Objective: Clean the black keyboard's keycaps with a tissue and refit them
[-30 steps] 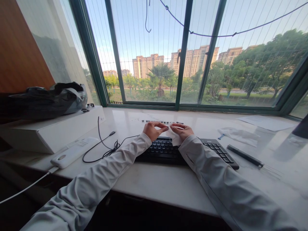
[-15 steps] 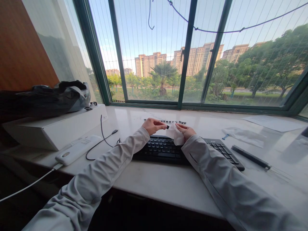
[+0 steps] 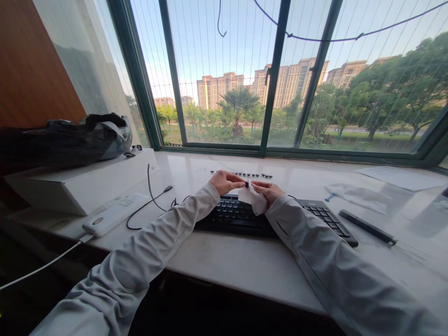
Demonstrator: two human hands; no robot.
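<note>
Above the black keyboard (image 3: 234, 217), my left hand (image 3: 226, 182) pinches a small black keycap (image 3: 247, 185) between thumb and fingers. My right hand (image 3: 269, 190) is closed on a white tissue (image 3: 254, 200), which hangs down over the keys. The fingertips of both hands meet at the keycap, with the tissue against it. Behind my hands, a row of small black keycaps (image 3: 257, 175) lies on the white surface. Part of the keyboard is hidden by my hands and the tissue.
At the left are a white power strip (image 3: 112, 215), a black cable (image 3: 149, 205) and a white box (image 3: 80, 186) bearing a dark bag. A black stick-like tool (image 3: 367, 227), a clear plastic bag (image 3: 360, 196) and paper (image 3: 399, 178) lie at the right. A window stands behind.
My hands have come together, and the tissue now touches the keycap. The tissue hangs slightly differently. The view has shifted a little.
</note>
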